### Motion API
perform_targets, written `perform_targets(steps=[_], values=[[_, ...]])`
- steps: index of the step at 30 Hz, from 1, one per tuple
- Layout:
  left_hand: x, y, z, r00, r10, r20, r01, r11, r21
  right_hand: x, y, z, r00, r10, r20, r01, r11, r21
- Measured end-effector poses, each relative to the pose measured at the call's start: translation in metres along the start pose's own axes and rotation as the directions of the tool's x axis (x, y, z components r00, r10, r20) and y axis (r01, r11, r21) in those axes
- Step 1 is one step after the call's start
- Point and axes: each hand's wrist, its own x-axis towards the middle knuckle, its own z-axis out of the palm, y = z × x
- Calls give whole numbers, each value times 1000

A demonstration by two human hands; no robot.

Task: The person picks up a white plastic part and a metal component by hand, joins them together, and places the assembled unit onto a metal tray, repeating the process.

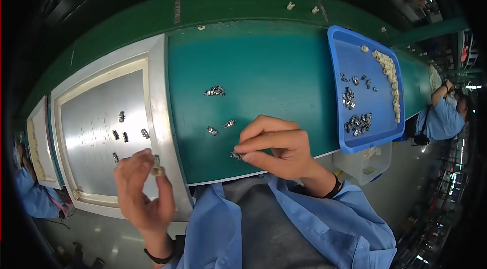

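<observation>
My left hand (142, 188) is over the near right edge of the silver-framed panel (160, 91). Its thumb and fingers close on a small cream cylindrical piece (158, 171), with a bit of metal showing at its upper end. Above the green mat's near edge, my right hand (279, 150) pinches a small shiny metal part (236, 156) between thumb and fingers. Two similar metal parts (230, 123) lie on the mat just beyond it, and a small cluster of metal parts (215, 91) lies farther off. Several dark metal pieces (122, 116) rest on the panel.
At the right, a blue tray (335, 66) holds piles of metal parts (358, 124) and a row of cream pieces (389, 74). A translucent bin (362, 170) stands beneath it. Loose cream pieces (290, 6) sit on the far green ledge. Other people work at both sides.
</observation>
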Motion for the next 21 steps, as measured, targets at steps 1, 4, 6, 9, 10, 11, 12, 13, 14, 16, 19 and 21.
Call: perform_targets(steps=[1, 4, 6, 9, 10, 11, 12, 13, 14, 16, 19, 21], values=[[4, 9, 8, 1000, 11, 15, -11, 1000, -3, -2, -3, -2, 1000, 1, -19, -1, 1000, 3], [11, 32, 27, 998, 45, 42, -36, 980, -196, 1, -10, -8, 998, -57, -16, 58, 994, 95], [13, 44, 40, 999, 33, 43, -22, 971, -236, 5, -18, -11, 996, -77, -46, 81, 992, 96], [14, 51, 51, 999, -5, 38, 18, 939, -343, 2, -26, -11, 990, -101, -100, 108, 992, 65], [15, 54, 54, 1000, -7, 24, 15, 939, -345, 2, -26, -8, 981, -148, -128, 155, 987, 45], [17, 57, 58, 1000, -12, 5, 13, 938, -346, 3, -25, -6, 970, -196, -147, 201, 979, 23], [18, 58, 60, 1000, -18, -17, 11, 938, -347, 3, -24, -4, 956, -244, -163, 247, 969, -1], [19, 59, 62, 1000, -13, -3, 11, 936, -353, 2, -24, -4, 955, -238, -178, 241, 971, -4], [20, 59, 62, 1000, 15, 0, -15, 946, -323, 3, -23, -3, 946, -264, -190, 264, 964, -26], [21, 57, 63, 997, 71, 2, -68, 963, -261, 4, -21, -2, 925, -319, -207, 312, 948, -70], [24, 58, 64, 995, 92, 28, -82, 964, -253, 4, -20, -4, 921, -332, -205, 314, 942, -115], [24, 58, 64, 994, 100, 37, -87, 964, -250, 4, -20, -5, 920, -338, -199, 315, 939, -139]])
